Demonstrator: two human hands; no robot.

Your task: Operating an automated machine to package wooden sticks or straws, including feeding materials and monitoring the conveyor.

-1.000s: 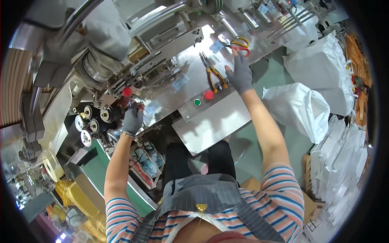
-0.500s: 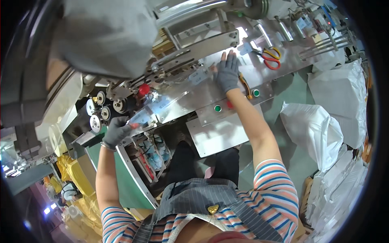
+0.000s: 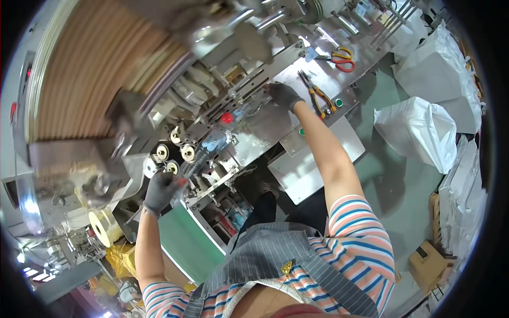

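Note:
My left hand (image 3: 160, 193), in a grey glove, is curled beside the rollers at the machine's left end. A small red spot shows at its fingertips, and what it holds, if anything, I cannot make out. My right hand (image 3: 286, 97), also gloved, reaches over the metal work plate (image 3: 270, 124), close to the machine's slotted rail. Its fingers are blurred and partly turned away. Clear film-like material (image 3: 252, 108) lies by those fingers. Right of that hand, pliers (image 3: 316, 95) with orange-and-black handles rest on the plate. Red-and-yellow-handled scissors (image 3: 342, 59) lie farther off.
A red knob (image 3: 227, 117) stands on the machine, with pale rollers (image 3: 187, 153) to its left. Green buttons (image 3: 338, 103) sit at the plate's front edge. Below are a white panel (image 3: 313, 164) and a green belt (image 3: 193, 238). White sacks (image 3: 416, 130) and a cardboard box (image 3: 427, 262) stand right.
The view has swung, showing a large ribbed brown stack at upper left. My right hand, earlier flat with fingers spread, has shifted left across the plate, uncovering the pliers. My left hand stays near the rollers.

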